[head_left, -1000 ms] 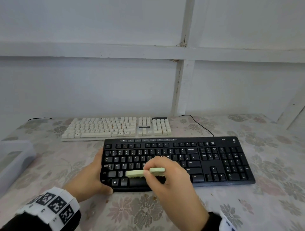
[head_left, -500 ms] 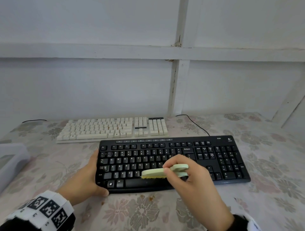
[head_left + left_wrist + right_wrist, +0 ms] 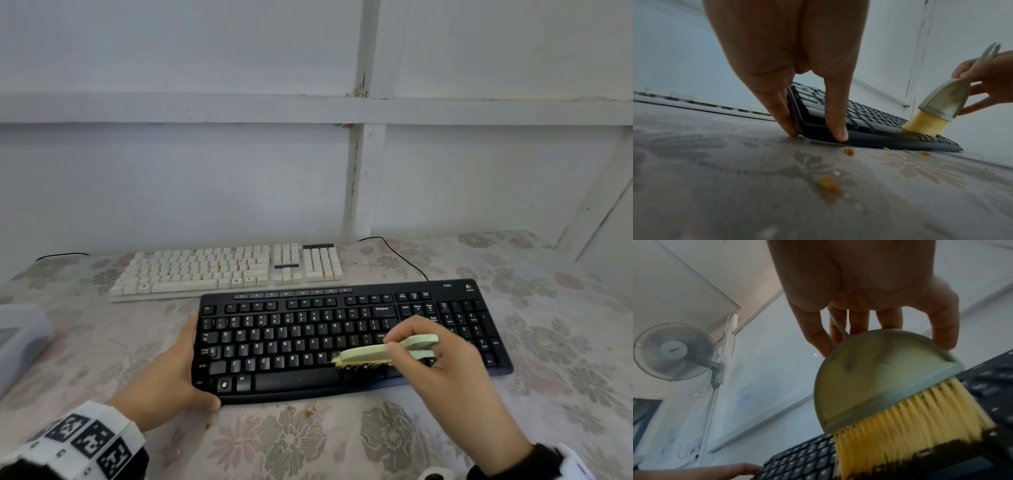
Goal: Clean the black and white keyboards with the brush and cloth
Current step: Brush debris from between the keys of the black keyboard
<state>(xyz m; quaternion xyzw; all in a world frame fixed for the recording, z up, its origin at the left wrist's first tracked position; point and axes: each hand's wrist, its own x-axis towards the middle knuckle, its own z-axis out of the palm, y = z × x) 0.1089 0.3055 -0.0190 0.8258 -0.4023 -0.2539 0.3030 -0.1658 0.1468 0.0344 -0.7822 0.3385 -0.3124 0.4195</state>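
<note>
The right hand (image 3: 455,363) pinches the pale green brush (image 3: 383,351) by its handle, thumb on one face and fingers curled against the other. The brush's long axis runs roughly left to right across the keys, handle end toward the number pad; its yellow bristles (image 3: 906,426) point down and are pressed, slightly splayed, into the bottom rows right of the space bar. The head is blurred in the right wrist view, so exactly which keys the bristles touch is hard to say.

The left hand (image 3: 171,373) clasps the left end of the black keyboard (image 3: 308,346): the fingers lie fairly straight along its short left edge, and the thumb (image 3: 835,113) hooks round the front left corner, its tip down against the front rim. Thumb and fingers are spread just wide enough to bracket that corner.

The black keyboard lies flat on the floral tablecloth (image 3: 308,445), long axis left to right, space bar toward the person, its far right end angled a little closer. Just behind it, shifted left and nearly parallel, lies the white keyboard (image 3: 226,270), apart from the black one by a narrow strip of cloth. Orange crumbs (image 3: 849,151) are scattered on the tablecloth along the black keyboard's front edge. A translucent box (image 3: 20,342) sits at the far left of the table.
</note>
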